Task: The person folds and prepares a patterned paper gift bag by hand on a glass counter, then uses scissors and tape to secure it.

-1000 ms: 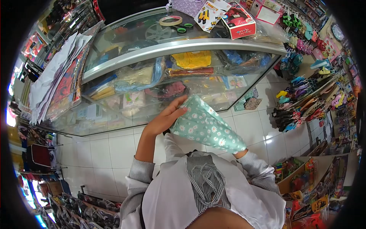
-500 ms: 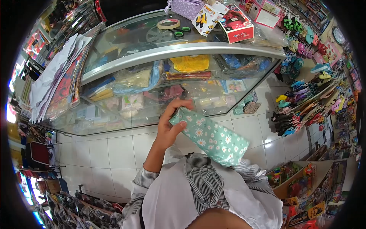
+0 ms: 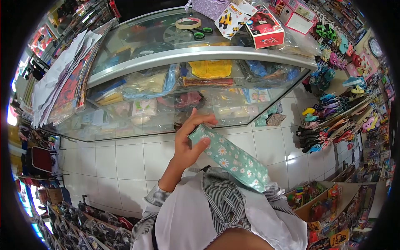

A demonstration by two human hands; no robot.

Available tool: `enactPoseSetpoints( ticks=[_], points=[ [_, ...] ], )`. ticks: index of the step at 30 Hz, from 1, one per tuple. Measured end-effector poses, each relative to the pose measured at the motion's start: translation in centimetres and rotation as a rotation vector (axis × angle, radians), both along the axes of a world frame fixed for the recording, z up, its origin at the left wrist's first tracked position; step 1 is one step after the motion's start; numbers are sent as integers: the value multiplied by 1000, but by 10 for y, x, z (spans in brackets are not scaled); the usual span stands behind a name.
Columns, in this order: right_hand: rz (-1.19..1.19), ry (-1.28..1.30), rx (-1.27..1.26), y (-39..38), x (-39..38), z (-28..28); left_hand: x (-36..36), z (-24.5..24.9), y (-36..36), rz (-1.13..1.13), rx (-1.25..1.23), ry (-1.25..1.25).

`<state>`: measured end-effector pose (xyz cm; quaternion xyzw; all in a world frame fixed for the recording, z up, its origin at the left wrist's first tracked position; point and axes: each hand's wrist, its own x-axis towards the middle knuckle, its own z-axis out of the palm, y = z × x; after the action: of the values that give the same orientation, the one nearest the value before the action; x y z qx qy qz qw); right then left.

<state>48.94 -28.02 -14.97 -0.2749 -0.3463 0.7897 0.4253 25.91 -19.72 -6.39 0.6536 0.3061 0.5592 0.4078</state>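
Observation:
A long box-shaped package point(image 3: 233, 157) in green paper with white daisies is held in front of my body, slanting down to the right. My left hand point(image 3: 186, 143) grips its upper left end, thumb on the daisy face and fingers over the far edge. At the package's lower right end my right sleeve point(image 3: 274, 195) shows. The package hides my right hand, so its fingers cannot be seen.
Ahead stands a glass display counter point(image 3: 196, 55) with bagged goods inside. On top are a tape roll point(image 3: 187, 23), green-handled scissors point(image 3: 203, 32), a red box point(image 3: 266, 31) and stacked paper sheets point(image 3: 62, 79). Hanging sandals point(image 3: 323, 125) fill the right side.
The package has tilted, its right end dropping lower and its daisy face appearing narrower. My left hand stays at the upper left end and has moved slightly down.

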Motion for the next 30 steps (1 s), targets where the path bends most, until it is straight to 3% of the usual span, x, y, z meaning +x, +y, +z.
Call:
enactPoseSetpoints(
  ticks=[14,30],
  points=[
    [-41,-45,-10,-15,14,3,7,10,2,-75,8,67],
    [-52,-42,6,-13,5,3,2,-6,-7,70,-80,-160]
  ],
)
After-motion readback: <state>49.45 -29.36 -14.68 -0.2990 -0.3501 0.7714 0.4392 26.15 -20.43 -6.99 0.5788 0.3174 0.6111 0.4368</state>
